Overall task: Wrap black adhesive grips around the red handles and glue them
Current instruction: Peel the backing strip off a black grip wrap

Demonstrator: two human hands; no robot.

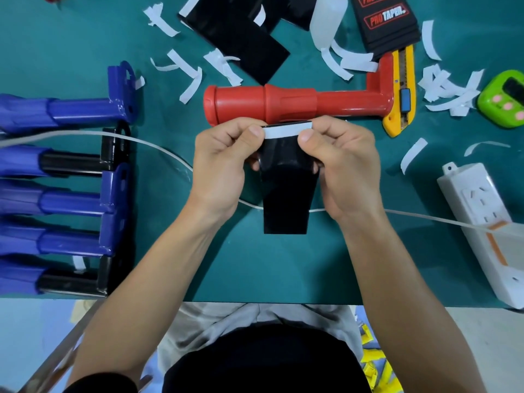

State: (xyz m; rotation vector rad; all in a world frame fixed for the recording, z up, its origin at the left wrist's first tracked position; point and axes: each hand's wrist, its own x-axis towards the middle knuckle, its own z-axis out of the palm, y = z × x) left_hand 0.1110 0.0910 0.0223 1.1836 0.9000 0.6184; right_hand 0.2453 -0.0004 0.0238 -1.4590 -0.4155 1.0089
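Note:
A red handle (283, 104) lies sideways on the green table, its bracket end to the right. Just in front of it I hold a black adhesive grip sheet (286, 194) that hangs down toward me. Along its top edge runs a white backing strip (286, 130). My left hand (221, 163) pinches the strip's left end between thumb and fingers. My right hand (340, 163) pinches the right end the same way. The sheet's top edge sits close to the red handle; whether they touch I cannot tell.
More black sheets (241, 35) and several peeled white strips (187, 78) litter the back. A yellow utility knife (401, 92), a green timer (504, 100) and a white power strip (482, 222) lie right. Blue and black handles (79, 109) are stacked left. A white cable (141, 140) crosses the table.

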